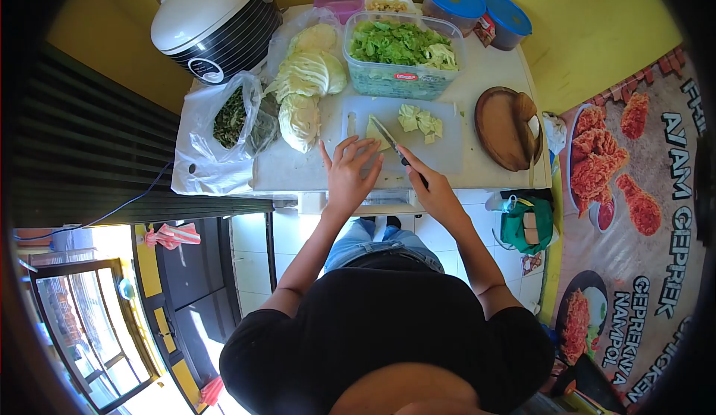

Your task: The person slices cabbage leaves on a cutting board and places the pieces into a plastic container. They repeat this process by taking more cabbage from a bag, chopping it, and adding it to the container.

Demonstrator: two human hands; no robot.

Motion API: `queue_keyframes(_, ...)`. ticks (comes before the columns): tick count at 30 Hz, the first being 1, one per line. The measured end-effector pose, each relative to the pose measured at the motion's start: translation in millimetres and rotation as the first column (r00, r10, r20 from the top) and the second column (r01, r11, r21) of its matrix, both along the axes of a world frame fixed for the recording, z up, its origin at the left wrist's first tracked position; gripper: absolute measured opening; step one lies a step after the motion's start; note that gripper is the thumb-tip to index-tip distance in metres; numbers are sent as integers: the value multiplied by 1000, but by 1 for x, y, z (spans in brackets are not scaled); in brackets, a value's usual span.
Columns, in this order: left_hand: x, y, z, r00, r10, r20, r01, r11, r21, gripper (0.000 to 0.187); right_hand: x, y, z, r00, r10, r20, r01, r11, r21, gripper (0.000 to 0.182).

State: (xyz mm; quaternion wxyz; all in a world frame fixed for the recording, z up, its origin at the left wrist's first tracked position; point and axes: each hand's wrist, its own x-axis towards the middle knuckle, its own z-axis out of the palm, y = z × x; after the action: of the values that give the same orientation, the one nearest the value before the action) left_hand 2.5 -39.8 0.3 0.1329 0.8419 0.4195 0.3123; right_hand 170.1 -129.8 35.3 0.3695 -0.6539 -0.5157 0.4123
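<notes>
Standing against a yellow wall, the counter [287,175] carries many kitchen things. At its left back corner is a rice cooker [212,16] with a white lid, and in front of it lies a plastic bag [201,165] with dark green leaves. Near the middle stands a clear container [371,79], filled with green leaves; before it lies the cutting board [440,155]. To the left of the board are pale cabbages [307,78], to its right a round wooden dish [491,128]. The left hand [349,176] has its fingers spread. The right hand [432,190] is closed around the handle of a knife [385,133], whose blade lies over a cabbage piece [375,130] on the board, near the left fingertips; if these touch it, I cannot tell. Smallest are the cut bits [421,122], heaped just beside the knife.
</notes>
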Motion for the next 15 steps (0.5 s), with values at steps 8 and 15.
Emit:
queue_keyframes(8,-9,3,-8,998,-14,66,13,1000,10,22,-10,1,-8,992,13,123,-22,997,76,49)
queue_keyframes(15,-9,3,-13,998,-1,59,1,1000,7,22,-11,1,-5,974,21,226,-36,997,64,52)
